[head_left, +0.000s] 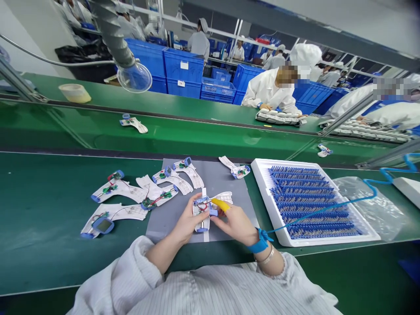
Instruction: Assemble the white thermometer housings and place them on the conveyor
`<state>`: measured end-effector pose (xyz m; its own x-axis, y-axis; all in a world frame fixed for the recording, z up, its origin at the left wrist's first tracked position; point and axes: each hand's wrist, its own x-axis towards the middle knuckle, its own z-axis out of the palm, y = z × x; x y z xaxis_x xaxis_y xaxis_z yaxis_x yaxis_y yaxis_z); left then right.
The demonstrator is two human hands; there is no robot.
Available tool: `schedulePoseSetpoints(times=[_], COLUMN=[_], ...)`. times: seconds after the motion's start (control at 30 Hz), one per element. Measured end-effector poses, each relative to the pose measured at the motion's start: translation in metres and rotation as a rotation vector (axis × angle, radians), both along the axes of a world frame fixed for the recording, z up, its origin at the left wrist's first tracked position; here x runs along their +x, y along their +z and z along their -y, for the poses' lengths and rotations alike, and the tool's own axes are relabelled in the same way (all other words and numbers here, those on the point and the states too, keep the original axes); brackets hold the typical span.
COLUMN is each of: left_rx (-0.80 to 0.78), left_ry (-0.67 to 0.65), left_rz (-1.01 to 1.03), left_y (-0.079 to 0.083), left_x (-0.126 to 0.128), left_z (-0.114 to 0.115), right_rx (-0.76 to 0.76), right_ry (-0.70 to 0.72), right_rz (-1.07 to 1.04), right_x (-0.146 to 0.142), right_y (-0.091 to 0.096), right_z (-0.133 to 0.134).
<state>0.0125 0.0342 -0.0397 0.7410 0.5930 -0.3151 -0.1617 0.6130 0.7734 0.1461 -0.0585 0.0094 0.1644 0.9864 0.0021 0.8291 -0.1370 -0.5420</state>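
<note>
The wired plastic assembly point(201, 209) is partly hidden by the left hand point(187, 221) and right hand point(234, 223) (wiring not fully traceable). The blue parts point(305, 201) in the white foam tray point(260, 177) are too small to identify.

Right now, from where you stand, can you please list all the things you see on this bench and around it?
white devices with blue parts and green boards: six, on and beside the mat
same devices: two, on the far green belt
mat: one, grey, on the near green bench
tray: one, white, right of the mat, full of blue parts
plastic bag: one, clear, right of the tray
tape roll: one, pale yellow, on the far bench
crates: many, blue, behind the benches
co-workers: several, in white, beyond the belt
left hand: one, holds a device
right hand: one, at the held device, yellow finger cover, blue wrist strap
</note>
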Motion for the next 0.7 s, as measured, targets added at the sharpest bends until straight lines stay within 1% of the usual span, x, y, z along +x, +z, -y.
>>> schedulePoseSetpoints(times=[0.13,0.3,0.47,0.6,0.7], left_rx=[0.055,0.067,0.065,0.049,0.037], left_ry=[-0.008,-0.015,-0.028,-0.025,-0.011], left_rz=[0.005,-0.003,-0.017,-0.009,-0.006], left_y=[-0.0032,-0.0006,0.0002,-0.001,-0.0014], left_x=[-0.0006,-0.0009,-0.0007,-0.0013,-0.0009], left_z=[-0.0004,-0.0009,-0.0008,-0.0002,0.0005], right_rx=[-0.036,-0.062,-0.091,-0.105,-0.112], right_ry=[0.064,0.108,0.081,0.03,0.02], right_rz=[0.04,0.068,0.06,0.149,0.203], right_x=[0.0038,0.0069,0.0083,0.007,0.0051], right_y=[0.0058,0.0094,0.0078,0.005,0.0032], right_z=[-0.0029,-0.0054,-0.0077,-0.0086,-0.0081])
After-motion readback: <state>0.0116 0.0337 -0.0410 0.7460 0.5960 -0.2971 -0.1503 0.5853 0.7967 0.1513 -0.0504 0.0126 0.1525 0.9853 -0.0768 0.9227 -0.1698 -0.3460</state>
